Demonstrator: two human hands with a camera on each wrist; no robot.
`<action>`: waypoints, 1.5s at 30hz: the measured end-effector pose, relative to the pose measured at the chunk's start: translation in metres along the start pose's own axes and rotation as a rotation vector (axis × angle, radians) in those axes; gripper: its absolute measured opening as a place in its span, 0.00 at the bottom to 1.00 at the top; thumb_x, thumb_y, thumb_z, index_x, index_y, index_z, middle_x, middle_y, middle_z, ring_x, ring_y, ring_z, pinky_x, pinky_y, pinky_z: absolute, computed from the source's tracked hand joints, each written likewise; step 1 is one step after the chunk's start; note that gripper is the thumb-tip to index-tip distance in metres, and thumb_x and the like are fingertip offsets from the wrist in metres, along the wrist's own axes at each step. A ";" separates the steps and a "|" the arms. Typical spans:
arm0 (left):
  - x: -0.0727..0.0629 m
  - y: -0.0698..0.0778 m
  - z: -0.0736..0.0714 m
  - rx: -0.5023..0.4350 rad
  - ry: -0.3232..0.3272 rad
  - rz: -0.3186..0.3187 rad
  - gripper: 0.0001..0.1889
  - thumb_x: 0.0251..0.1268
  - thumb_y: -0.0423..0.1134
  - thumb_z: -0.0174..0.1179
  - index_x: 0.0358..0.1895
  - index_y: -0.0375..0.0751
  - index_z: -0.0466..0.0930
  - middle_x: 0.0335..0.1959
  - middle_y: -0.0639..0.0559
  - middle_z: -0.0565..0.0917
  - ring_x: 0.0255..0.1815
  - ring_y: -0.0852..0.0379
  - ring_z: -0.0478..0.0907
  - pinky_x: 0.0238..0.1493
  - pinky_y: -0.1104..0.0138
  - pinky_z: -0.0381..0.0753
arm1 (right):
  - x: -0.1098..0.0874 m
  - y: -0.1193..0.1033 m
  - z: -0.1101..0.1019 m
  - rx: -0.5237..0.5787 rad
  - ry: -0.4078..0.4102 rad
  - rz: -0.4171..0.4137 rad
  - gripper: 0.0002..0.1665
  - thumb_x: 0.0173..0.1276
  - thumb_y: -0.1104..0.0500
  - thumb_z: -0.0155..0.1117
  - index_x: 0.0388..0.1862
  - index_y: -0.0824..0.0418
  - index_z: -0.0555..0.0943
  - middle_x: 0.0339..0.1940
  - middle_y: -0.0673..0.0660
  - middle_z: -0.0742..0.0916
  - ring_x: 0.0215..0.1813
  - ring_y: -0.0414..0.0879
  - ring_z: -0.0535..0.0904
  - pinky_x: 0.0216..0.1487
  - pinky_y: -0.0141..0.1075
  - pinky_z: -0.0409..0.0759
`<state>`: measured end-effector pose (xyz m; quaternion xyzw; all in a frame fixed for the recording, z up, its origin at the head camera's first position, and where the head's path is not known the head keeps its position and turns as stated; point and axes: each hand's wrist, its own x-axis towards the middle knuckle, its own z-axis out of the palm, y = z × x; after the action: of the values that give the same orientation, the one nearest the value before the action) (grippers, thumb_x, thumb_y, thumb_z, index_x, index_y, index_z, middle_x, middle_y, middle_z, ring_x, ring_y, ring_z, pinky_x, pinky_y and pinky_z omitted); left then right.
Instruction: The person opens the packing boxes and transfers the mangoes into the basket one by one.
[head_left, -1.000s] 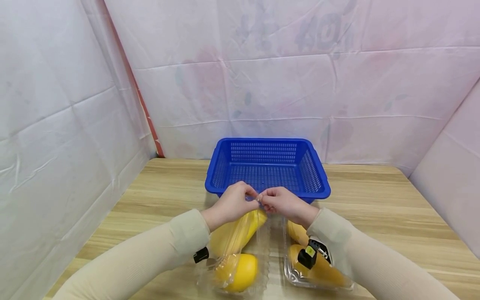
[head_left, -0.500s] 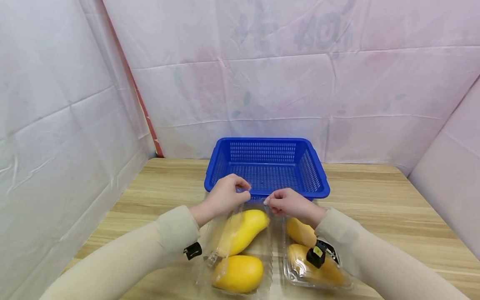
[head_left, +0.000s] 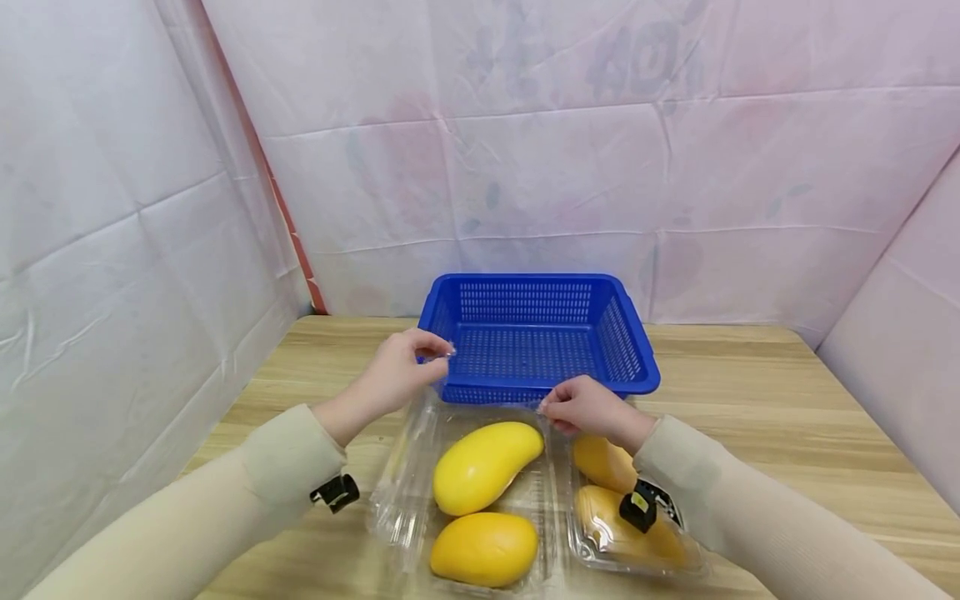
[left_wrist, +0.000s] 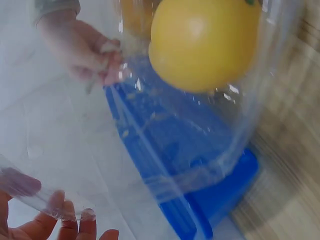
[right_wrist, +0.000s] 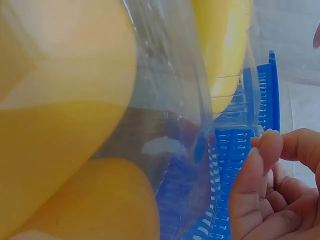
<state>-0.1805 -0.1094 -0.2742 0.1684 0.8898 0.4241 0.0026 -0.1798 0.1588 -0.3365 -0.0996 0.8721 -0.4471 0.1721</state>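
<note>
A clear plastic clamshell box (head_left: 551,500) stands open at the front middle of the table, with two yellow mangoes inside. The longer mango (head_left: 483,467) lies behind the rounder mango (head_left: 483,550). My left hand (head_left: 393,371) pinches the edge of the raised clear lid (head_left: 401,500), which leans out to the left. In the left wrist view, fingers (left_wrist: 62,210) lie along that plastic edge. My right hand (head_left: 588,408) pinches the box's far right corner, thumb and fingertip together in the right wrist view (right_wrist: 267,142).
A second clear clamshell box (head_left: 588,554) stands close on the right, partly under my right forearm, with yellow-orange mangoes (head_left: 603,462) in it. Behind both boxes is a blue perforated basket (head_left: 540,392). White cloth walls (head_left: 540,183) surround the wooden table (head_left: 735,400).
My left hand has moved left and away from the right hand, swinging the lid open off the mangoes. My right hand has shifted slightly right and stays at the box's corner.
</note>
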 end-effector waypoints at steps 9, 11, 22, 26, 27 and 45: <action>-0.010 -0.025 -0.042 0.023 0.009 0.021 0.12 0.62 0.31 0.56 0.46 0.28 0.80 0.47 0.38 0.81 0.49 0.45 0.77 0.47 0.57 0.78 | -0.002 0.000 -0.003 -0.091 0.000 0.013 0.14 0.66 0.62 0.58 0.20 0.65 0.79 0.14 0.51 0.76 0.19 0.42 0.69 0.26 0.33 0.71; -0.014 -0.030 -0.050 0.041 -0.004 0.001 0.13 0.63 0.32 0.55 0.47 0.28 0.79 0.48 0.38 0.81 0.49 0.45 0.77 0.46 0.58 0.78 | -0.003 -0.001 -0.004 -0.109 -0.002 0.012 0.14 0.66 0.62 0.58 0.21 0.65 0.79 0.14 0.51 0.76 0.19 0.41 0.69 0.25 0.32 0.71; -0.025 -0.057 -0.079 0.139 -0.114 -0.091 0.07 0.65 0.33 0.54 0.40 0.32 0.77 0.37 0.44 0.80 0.36 0.53 0.77 0.36 0.62 0.75 | -0.005 -0.001 -0.004 -0.184 0.004 0.044 0.18 0.65 0.61 0.59 0.15 0.63 0.76 0.10 0.50 0.71 0.15 0.42 0.66 0.22 0.32 0.64; -0.025 -0.070 -0.082 0.146 -0.149 -0.099 0.06 0.65 0.31 0.53 0.37 0.30 0.75 0.31 0.44 0.78 0.31 0.51 0.78 0.34 0.63 0.75 | -0.004 0.000 -0.003 -0.208 -0.004 0.063 0.17 0.65 0.61 0.59 0.16 0.62 0.76 0.10 0.50 0.72 0.15 0.42 0.66 0.21 0.32 0.64; -0.025 -0.074 -0.082 0.149 -0.156 -0.100 0.05 0.65 0.31 0.53 0.36 0.30 0.75 0.30 0.44 0.78 0.30 0.51 0.78 0.33 0.63 0.76 | -0.003 0.001 -0.003 -0.210 -0.008 0.069 0.17 0.66 0.62 0.59 0.16 0.62 0.76 0.11 0.50 0.72 0.15 0.42 0.66 0.21 0.31 0.64; -0.024 -0.126 -0.068 0.163 -0.220 -0.268 0.05 0.62 0.27 0.53 0.28 0.32 0.71 0.25 0.48 0.74 0.23 0.58 0.76 0.23 0.65 0.74 | -0.002 0.002 -0.006 -0.280 -0.082 0.062 0.12 0.66 0.60 0.58 0.24 0.62 0.80 0.10 0.49 0.67 0.12 0.40 0.61 0.17 0.29 0.61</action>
<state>-0.2049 -0.2413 -0.3288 0.0936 0.9301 0.3254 0.1426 -0.1800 0.1653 -0.3346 -0.1141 0.9208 -0.3111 0.2058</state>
